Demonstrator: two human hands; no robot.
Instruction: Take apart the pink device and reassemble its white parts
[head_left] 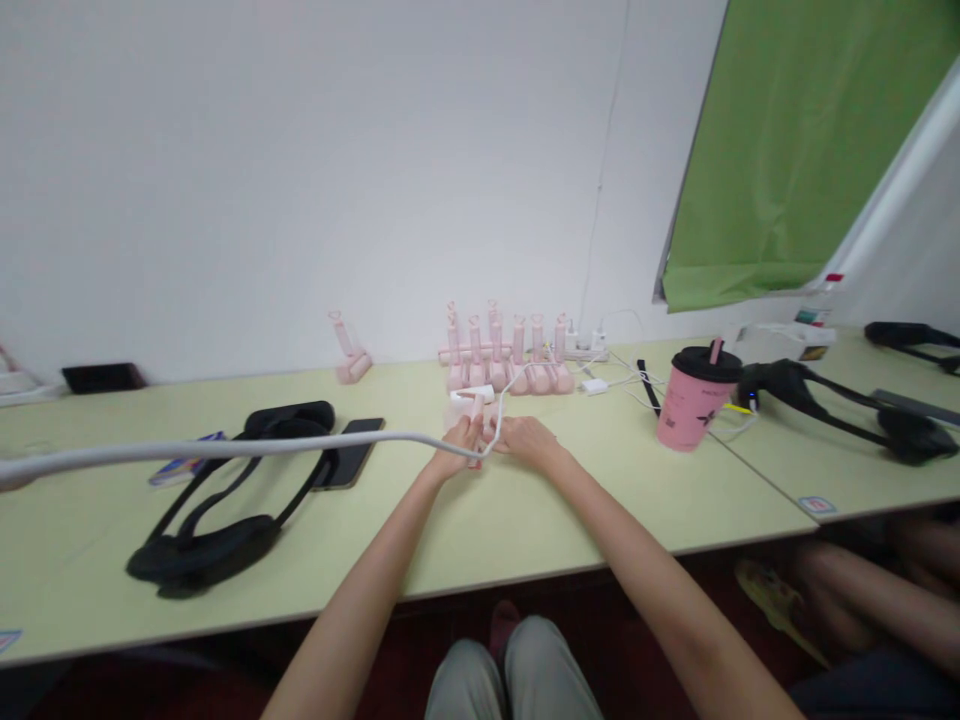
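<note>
Both hands meet above the middle of the table, just in front of a row of pale pink items. My left hand [454, 446] is closed on the handle of a pink T-shaped item [478, 404], which looks like a small hair dryer with a white crosspiece on top. Close on its right, my right hand [527, 440] has its fingers bent together beside the handle; what is in them is too small to make out. Behind them stand several similar pink items [517, 345], handles up with loops at the tips. A white cable [409, 437] crosses in front of the fingers.
Left lie a black headset [206, 550], a dark phone [352, 455] and another dark device [103, 377]. A separate pink item [349, 350] stands near the wall. Right are a pink lidded cup [694, 400], a white charger [594, 386] with cables, and another headset [825, 400]. Another person's legs [877, 590] show.
</note>
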